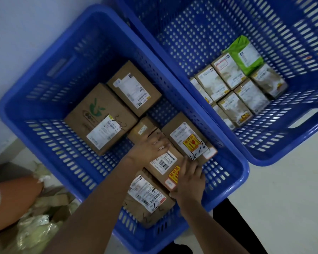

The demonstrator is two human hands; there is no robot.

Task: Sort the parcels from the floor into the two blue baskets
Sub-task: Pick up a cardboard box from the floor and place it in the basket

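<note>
parcel [165, 163] seemingly against basket [233, 162] wall

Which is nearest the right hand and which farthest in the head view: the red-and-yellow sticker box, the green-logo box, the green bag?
From the right hand:
1. Red-and-yellow sticker box, just above the hand, same basket.
2. Green-logo box, left side of that basket.
3. Green bag, in the other basket, upper right.

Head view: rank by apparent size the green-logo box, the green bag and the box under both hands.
1. green-logo box, clearly largest.
2. box under both hands, partly covered, nearer the camera: unsure.
3. green bag, farther away.
</note>
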